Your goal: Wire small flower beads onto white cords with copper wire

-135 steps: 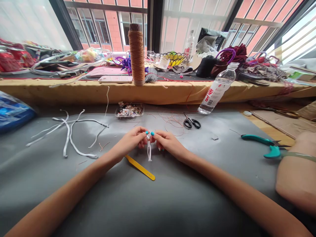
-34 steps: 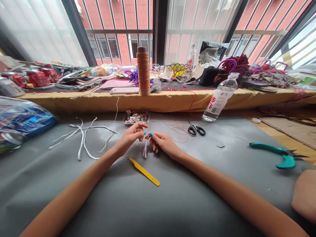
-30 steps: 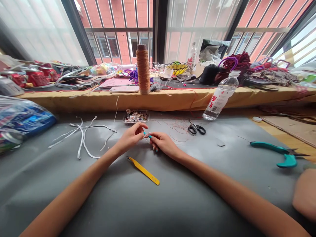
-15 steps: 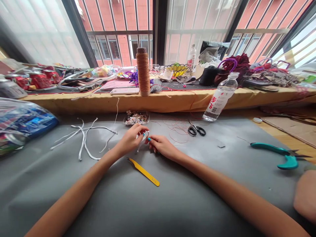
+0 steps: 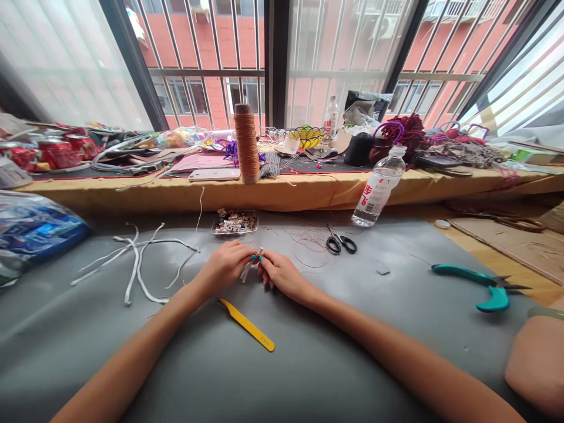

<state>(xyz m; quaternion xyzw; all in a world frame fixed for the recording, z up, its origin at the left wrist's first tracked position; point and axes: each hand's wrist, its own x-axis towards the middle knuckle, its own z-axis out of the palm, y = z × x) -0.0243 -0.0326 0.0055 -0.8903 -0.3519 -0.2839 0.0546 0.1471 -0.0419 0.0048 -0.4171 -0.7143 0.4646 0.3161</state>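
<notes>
My left hand (image 5: 225, 263) and my right hand (image 5: 284, 277) meet above the grey mat, their fingertips pinched on a short white cord (image 5: 245, 272). One end of the cord hangs down between the hands, and its upper end pokes out above the fingertips. A bit of reddish thread seems to lie at the pinch, though the fingers hide most of it. Just behind the hands stands a clear tray (image 5: 235, 233) of small beads and charms. Yellow tweezers (image 5: 247, 325) lie in front of the hands on the mat.
Loose white cords (image 5: 137, 258) lie at the left. Black-handled scissors (image 5: 341, 242) rest beside tangled thin reddish thread (image 5: 308, 238). Farther right are a water bottle (image 5: 378, 189) and teal pliers (image 5: 467, 274). A spool of brown thread (image 5: 247, 144) stands on the cluttered ledge.
My left fingers have come down from a raised position and now pinch right beside my right fingertips. The camera view has tilted up and turned slightly right, shifting the whole scene.
</notes>
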